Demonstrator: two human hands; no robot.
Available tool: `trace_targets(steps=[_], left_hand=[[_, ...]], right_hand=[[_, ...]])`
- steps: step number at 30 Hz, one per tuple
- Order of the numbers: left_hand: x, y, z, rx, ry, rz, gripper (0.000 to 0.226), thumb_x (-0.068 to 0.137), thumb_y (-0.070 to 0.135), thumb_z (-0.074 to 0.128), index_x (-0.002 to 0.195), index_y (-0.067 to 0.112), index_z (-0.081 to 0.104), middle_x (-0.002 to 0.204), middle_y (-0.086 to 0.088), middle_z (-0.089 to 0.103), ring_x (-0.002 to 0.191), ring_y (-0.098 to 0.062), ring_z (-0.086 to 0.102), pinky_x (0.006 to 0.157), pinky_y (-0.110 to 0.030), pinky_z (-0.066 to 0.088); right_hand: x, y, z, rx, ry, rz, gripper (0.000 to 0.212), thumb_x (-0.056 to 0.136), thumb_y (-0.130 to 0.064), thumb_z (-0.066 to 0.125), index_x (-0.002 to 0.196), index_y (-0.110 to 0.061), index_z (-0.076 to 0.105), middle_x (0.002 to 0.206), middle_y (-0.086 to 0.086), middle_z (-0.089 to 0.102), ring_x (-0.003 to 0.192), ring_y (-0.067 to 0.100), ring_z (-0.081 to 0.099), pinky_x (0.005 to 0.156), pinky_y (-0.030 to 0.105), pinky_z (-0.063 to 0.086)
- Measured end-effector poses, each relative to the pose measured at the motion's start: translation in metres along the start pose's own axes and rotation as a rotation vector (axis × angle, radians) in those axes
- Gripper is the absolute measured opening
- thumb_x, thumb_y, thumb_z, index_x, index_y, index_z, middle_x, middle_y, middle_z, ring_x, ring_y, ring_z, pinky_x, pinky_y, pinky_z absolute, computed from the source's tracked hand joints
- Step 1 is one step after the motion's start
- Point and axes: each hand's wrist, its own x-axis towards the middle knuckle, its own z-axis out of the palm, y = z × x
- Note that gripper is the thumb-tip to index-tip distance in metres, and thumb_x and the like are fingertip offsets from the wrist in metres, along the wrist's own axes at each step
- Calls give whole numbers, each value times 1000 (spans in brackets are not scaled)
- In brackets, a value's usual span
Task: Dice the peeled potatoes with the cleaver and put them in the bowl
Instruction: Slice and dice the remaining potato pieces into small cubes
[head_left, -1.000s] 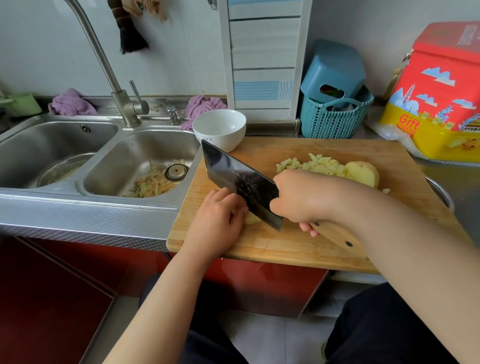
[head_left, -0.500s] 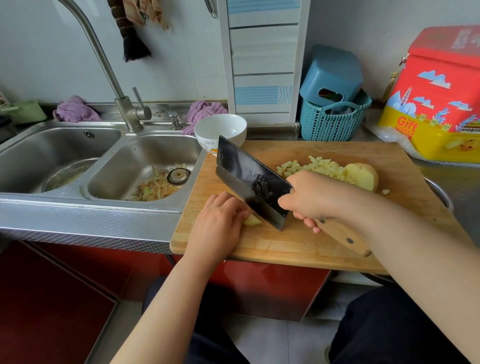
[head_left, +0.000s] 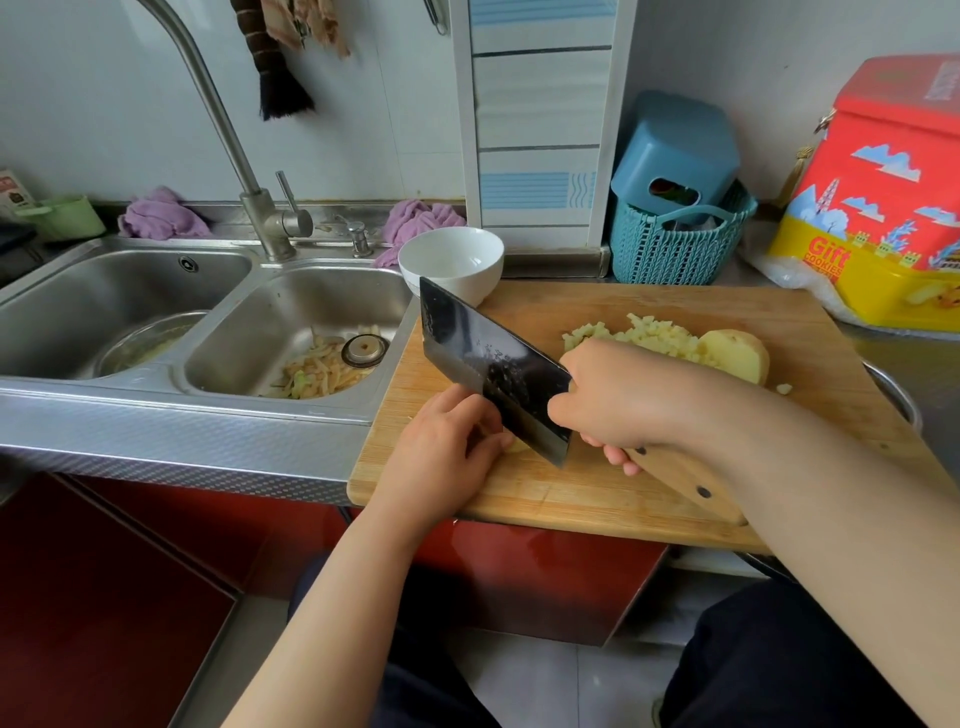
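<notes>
My right hand (head_left: 618, 400) grips the wooden handle of a dark cleaver (head_left: 483, 364), whose blade slants down onto a wooden cutting board (head_left: 649, 483). My left hand (head_left: 447, 452) curls over a potato piece (head_left: 517, 446) right beside the blade; only a small yellow edge of it shows. A heap of diced potato (head_left: 644, 335) lies behind my right hand, with a peeled potato half (head_left: 737, 356) at its right. A loose cube (head_left: 783, 388) lies near it. An empty white bowl (head_left: 451, 262) stands at the board's far left corner.
A double steel sink (head_left: 156, 332) with potato peelings (head_left: 317, 371) is left of the board, under a tall tap (head_left: 244, 171). A teal basket (head_left: 675, 249) and a red and yellow cookie tin (head_left: 883, 208) stand behind. A metal pot rim (head_left: 898, 400) shows at the board's right.
The cleaver has kept chopping beside my left hand, its blade rising and tilting slightly. My left hand stays on the potato piece. The camera has shifted a little.
</notes>
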Motion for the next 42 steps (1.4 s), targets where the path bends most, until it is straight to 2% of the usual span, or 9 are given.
trace_targets(steps=[3, 7, 12, 14, 18, 25, 30, 37, 42], left_hand=[[0, 0, 0, 14, -1, -4, 12, 85, 30, 67, 84, 25, 57, 90, 10, 52, 83, -10, 49, 69, -21, 39], [0, -2, 1, 33, 17, 16, 4, 88, 20, 66, 87, 19, 61, 92, 7, 54, 81, -10, 50, 69, -21, 37], [1, -2, 2, 26, 17, 19, 5, 87, 17, 65, 86, 19, 61, 92, 8, 53, 82, -11, 51, 70, -22, 39], [0, -2, 1, 11, 25, 15, 7, 88, 15, 65, 84, 19, 60, 93, 10, 53, 84, -10, 52, 70, -23, 39], [-2, -3, 2, 28, 46, 25, 8, 90, 8, 62, 86, 15, 63, 97, 8, 56, 85, -12, 54, 70, -27, 44], [-4, -3, 4, 69, 72, 26, 8, 90, 10, 62, 85, 16, 59, 94, 8, 53, 80, -11, 52, 67, -23, 40], [-4, -2, 4, 72, 90, 51, 10, 87, 6, 61, 83, 14, 58, 91, 5, 54, 78, -16, 54, 66, -30, 44], [-4, -2, 4, 99, 82, 47, 9, 88, 8, 62, 82, 15, 59, 91, 4, 54, 78, -16, 53, 66, -24, 37], [-4, -1, 4, 110, 73, 26, 8, 88, 8, 62, 84, 15, 60, 91, 5, 55, 79, -15, 53, 67, -24, 38]], right_hand=[[2, -3, 1, -23, -18, -5, 9, 97, -14, 39, 105, -11, 40, 70, 19, 62, 45, 25, 54, 43, 27, 46], [5, -6, 2, -44, -49, 5, 8, 99, -14, 39, 105, -11, 40, 71, 18, 61, 39, 21, 51, 39, 24, 43], [10, -3, 12, -42, -33, 20, 12, 100, -16, 41, 102, -5, 43, 54, 13, 59, 39, 23, 53, 39, 22, 44], [11, 4, 10, 24, -36, 36, 22, 97, -14, 41, 104, 5, 49, 59, 14, 59, 44, 24, 53, 44, 27, 47], [11, 17, 5, 213, -27, 55, 22, 97, -13, 46, 117, -3, 45, 62, 8, 54, 41, 16, 45, 46, 29, 48], [4, 8, -6, 145, 50, -15, 19, 96, -15, 44, 89, 1, 52, 70, 18, 61, 55, 28, 54, 53, 35, 49], [-2, -3, -3, 75, 13, -20, 14, 94, -11, 41, 90, 0, 49, 70, 20, 61, 55, 30, 55, 53, 35, 50], [-1, -12, 3, 11, -11, 5, 27, 97, -14, 40, 72, -6, 42, 48, 11, 54, 36, 22, 50, 42, 23, 44], [0, -17, 3, 10, -58, 38, 14, 100, -15, 39, 95, -2, 44, 56, 16, 56, 40, 24, 50, 44, 26, 47]])
